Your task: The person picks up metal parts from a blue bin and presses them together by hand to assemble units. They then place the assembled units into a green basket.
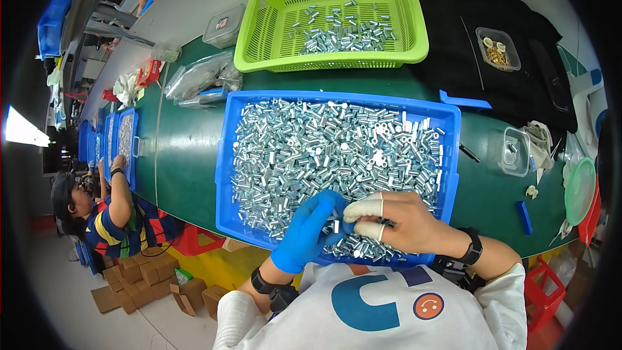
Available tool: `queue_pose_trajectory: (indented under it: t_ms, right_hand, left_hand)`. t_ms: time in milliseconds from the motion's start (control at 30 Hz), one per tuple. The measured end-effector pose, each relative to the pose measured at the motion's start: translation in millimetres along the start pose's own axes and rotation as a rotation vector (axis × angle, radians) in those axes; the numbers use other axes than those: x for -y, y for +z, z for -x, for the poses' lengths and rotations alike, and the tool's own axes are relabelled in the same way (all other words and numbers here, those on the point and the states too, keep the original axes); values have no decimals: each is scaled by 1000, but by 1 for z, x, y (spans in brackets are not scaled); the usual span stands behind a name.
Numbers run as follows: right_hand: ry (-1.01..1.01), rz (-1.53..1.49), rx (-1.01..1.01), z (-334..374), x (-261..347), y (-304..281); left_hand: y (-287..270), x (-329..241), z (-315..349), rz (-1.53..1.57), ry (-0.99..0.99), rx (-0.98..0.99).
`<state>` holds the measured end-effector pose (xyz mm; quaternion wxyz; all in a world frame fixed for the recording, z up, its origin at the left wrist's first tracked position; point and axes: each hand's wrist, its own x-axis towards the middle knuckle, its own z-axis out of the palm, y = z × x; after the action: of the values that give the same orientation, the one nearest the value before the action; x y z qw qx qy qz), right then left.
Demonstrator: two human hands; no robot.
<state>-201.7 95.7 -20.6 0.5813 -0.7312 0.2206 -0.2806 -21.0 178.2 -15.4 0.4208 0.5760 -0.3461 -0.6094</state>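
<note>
Over the near edge of the blue tray (451, 162), right of the middle of that edge, the left hand (310, 228) in a blue glove and the right hand (405, 223) with white finger covers (365, 209) meet fingertip to fingertip. Both hands have their fingers bent inward and thumbs drawn close, but whether they pinch anything between them I cannot tell (the right hand's fingers hide the spot). One bright metal piece (336, 226) shows beside the left fingers, the nearer hand to it, its long axis pointing from near edge to far; it may be held or lie behind. The other metal pieces (337, 149) fill the tray around and beyond both hands, from the near edge to the far corners, mostly on their sides at mixed angles. Past the tray's far right corner a blue strip (465, 101) lies on the green bench (188, 149); beyond the far edge sits a green basket (330, 61) with more such pieces, and right of it spreads a black cloth (453, 6).
</note>
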Motion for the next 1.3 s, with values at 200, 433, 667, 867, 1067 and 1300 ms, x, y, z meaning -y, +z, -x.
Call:
queue_pose_trajectory:
  t_ms: [200, 433, 667, 867, 1067, 1300]
  right_hand:
    - [-57, 534, 264, -1, -5, -13]
    - [-60, 730, 373, 2, -5, -12]
    - [-34, 579, 239, 4, -5, -13]
    - [-80, 326, 92, 5, -2, -6]
    - [36, 232, 167, 5, -3, -5]
    - [154, 134, 219, 4, -7, -8]
  left_hand:
    - [0, -8, 5, -496, 38, -33]
    - [6, -6, 7, -1248, 336, 81]
    - [1, 10, 16, -792, 201, -36]
    - [7, -9, 13, -490, -29, 2]
    - [8, -4, 11, -548, 31, 22]
    - [4, -6, 12, -607, 58, 90]
